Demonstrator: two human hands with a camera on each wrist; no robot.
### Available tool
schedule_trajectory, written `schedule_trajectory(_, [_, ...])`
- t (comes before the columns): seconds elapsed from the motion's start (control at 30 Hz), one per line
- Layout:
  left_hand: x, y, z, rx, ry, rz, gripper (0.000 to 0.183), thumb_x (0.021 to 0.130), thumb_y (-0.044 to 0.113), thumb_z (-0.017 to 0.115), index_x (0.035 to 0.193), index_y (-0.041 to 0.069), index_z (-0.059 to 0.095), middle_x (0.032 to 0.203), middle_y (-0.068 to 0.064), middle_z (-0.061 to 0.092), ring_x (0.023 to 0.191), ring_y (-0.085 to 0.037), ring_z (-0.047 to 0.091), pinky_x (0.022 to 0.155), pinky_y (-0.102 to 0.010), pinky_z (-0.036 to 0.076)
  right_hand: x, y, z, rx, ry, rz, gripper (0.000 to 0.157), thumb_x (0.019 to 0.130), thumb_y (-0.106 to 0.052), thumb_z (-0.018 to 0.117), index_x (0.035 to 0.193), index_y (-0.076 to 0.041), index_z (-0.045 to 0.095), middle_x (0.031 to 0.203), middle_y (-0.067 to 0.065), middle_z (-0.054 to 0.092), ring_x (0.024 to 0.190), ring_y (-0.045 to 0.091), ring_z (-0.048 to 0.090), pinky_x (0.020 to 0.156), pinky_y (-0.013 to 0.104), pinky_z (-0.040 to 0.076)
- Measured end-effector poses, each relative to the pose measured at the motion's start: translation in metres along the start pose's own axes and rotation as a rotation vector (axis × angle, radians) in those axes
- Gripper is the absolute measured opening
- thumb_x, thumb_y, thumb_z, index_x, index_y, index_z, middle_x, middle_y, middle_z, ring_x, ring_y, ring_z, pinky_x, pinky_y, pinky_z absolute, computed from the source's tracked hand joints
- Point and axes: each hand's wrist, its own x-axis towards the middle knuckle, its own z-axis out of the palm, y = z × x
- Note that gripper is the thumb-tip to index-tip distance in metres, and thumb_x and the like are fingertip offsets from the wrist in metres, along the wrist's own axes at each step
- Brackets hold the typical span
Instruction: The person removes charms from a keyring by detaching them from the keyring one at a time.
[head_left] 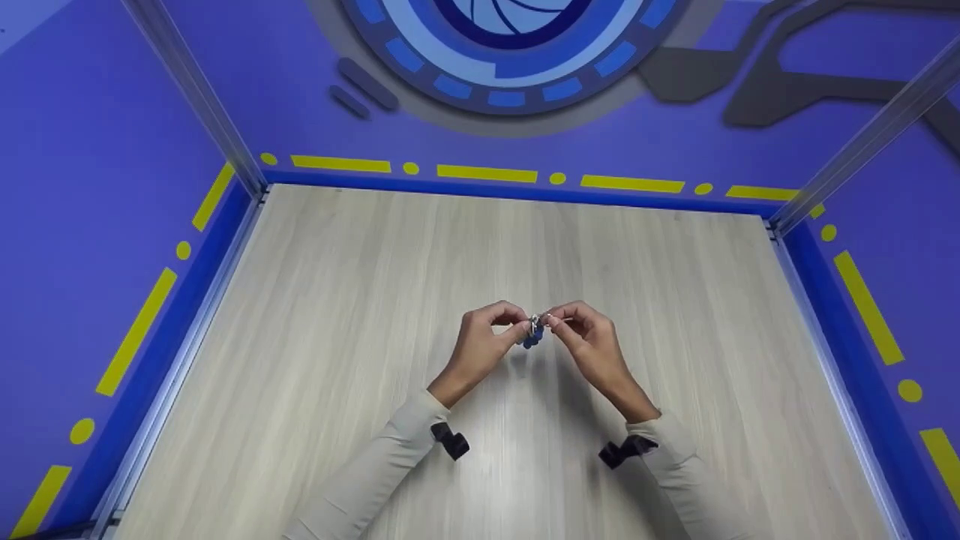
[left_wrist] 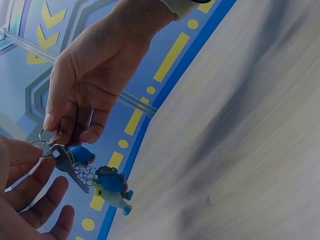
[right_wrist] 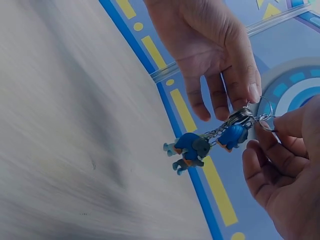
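Observation:
Both hands meet over the middle of the table, around a bunch of metal split rings (right_wrist: pixel 268 119) and small keychain figurines. My left hand (head_left: pixel 486 337) pinches the bunch at the rings between thumb and forefinger. Opposite it, my right hand (head_left: pixel 592 337) pinches a thin ring with thumb and fingertip. From the rings hangs a silver key (left_wrist: pixel 75 172), seen in the left wrist view. Short chains (left_wrist: pixel 85 172) carry several figurines (right_wrist: pixel 187 147) with blue bodies and orange edging, dangling below the fingers. The fingertips partly hide the rings.
The light wood-grain table (head_left: pixel 360 300) spreads out beneath both hands. Blue panels (head_left: pixel 135 187) with yellow markings enclose its back and sides, joined by metal corner posts (head_left: pixel 202 97). Black straps (head_left: pixel 450 441) with small devices sit on both sleeved wrists.

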Motion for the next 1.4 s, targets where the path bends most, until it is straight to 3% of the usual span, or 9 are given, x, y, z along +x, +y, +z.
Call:
schedule_trajectory(0.43, [0.008, 0.006, -0.005, 0.131, -0.168, 0.037, 0.005, 0.102, 0.011, 0.080, 0.099, 0.006, 0.080, 0.096, 0.000, 0.080, 0.093, -0.012, 0.072, 0.098, -0.049, 0.059, -0.003, 0.001, -0.002, -0.247, -0.036, -0.128, 0.006, 0.101, 0.004, 0.075, 0.102, -0.002, 0.074, 0.108, 0.007, 0.079, 0.101, 0.023, 0.074, 0.094, 0.026, 0.057])
schedule_trajectory(0.77, [0.010, 0.005, -0.008, 0.138, -0.210, 0.018, 0.004, 0.102, 0.008, 0.079, 0.103, 0.006, 0.082, 0.099, -0.002, 0.080, 0.094, -0.013, 0.072, 0.099, -0.058, 0.058, -0.003, 0.007, -0.005, -0.278, -0.054, -0.170, 0.007, 0.100, 0.002, 0.078, 0.102, -0.003, 0.077, 0.107, 0.005, 0.080, 0.100, 0.023, 0.075, 0.092, 0.027, 0.057])
schedule_trajectory(0.97, [0.011, 0.005, -0.008, 0.152, -0.210, 0.002, 0.004, 0.101, 0.007, 0.079, 0.100, 0.004, 0.082, 0.098, -0.002, 0.079, 0.097, -0.016, 0.072, 0.099, -0.059, 0.057, -0.004, 0.009, -0.006, -0.267, -0.074, -0.136, 0.007, 0.100, -0.004, 0.079, 0.104, -0.010, 0.079, 0.105, 0.000, 0.080, 0.099, 0.019, 0.074, 0.090, 0.028, 0.057])
schedule_trajectory(1.27, [0.010, 0.003, -0.005, 0.134, -0.154, 0.027, 0.006, 0.097, 0.001, 0.081, 0.095, 0.006, 0.081, 0.098, -0.004, 0.080, 0.101, -0.023, 0.073, 0.098, -0.056, 0.060, -0.005, 0.011, -0.007, -0.244, -0.072, -0.116, 0.004, 0.099, 0.002, 0.079, 0.101, -0.001, 0.077, 0.103, 0.006, 0.080, 0.096, 0.022, 0.073, 0.088, 0.025, 0.054])
schedule_trajectory(1.4, [0.009, 0.002, -0.005, 0.120, -0.147, 0.033, 0.005, 0.097, 0.001, 0.080, 0.095, 0.005, 0.080, 0.099, -0.006, 0.080, 0.101, -0.022, 0.073, 0.099, -0.056, 0.060, -0.005, 0.011, -0.007, -0.241, -0.069, -0.114, 0.008, 0.099, 0.003, 0.078, 0.100, -0.005, 0.077, 0.103, 0.006, 0.080, 0.095, 0.022, 0.073, 0.087, 0.024, 0.054])
